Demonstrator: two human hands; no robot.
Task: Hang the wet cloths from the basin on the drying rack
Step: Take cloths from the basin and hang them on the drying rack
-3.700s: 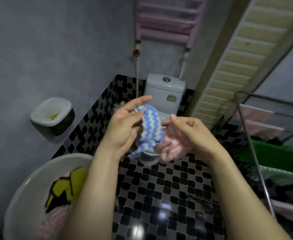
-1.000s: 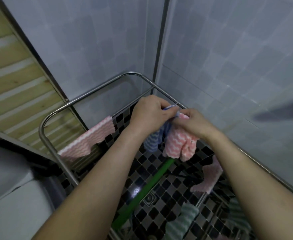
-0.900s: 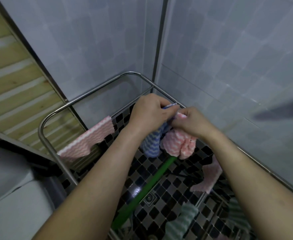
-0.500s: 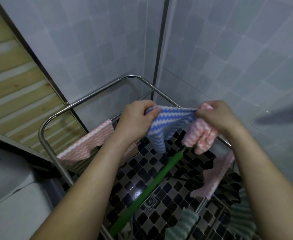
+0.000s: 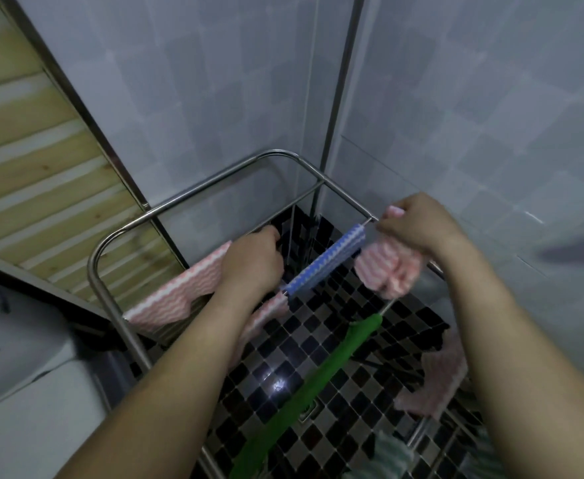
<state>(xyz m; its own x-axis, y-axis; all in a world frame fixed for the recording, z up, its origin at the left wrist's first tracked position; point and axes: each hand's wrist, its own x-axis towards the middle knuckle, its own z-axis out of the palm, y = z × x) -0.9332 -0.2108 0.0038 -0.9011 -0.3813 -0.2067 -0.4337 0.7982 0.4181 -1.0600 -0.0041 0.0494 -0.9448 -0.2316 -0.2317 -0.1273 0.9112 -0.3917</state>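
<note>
Dim, soft, wide-angle edge distortion

A draped cloth (image 5: 325, 262) lies on the drying rack (image 5: 193, 193), with a bunched cloth (image 5: 387, 267) to its right (in the right hand (image 5: 418, 226)) and another cloth (image 5: 180, 292) to its left, perhaps one rail over.

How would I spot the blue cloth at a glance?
Find the steel drying rack in the corner. Draped across it, between the left hand and right hand, is a blue-and-white zigzag cloth. Its neighbours are pink cloths or a green cloth; it alone is blue.

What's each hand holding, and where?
Right hand grips the bunched pink cloth by its top. Left hand is curled beside the blue cloth; its hold cannot be told.
</note>
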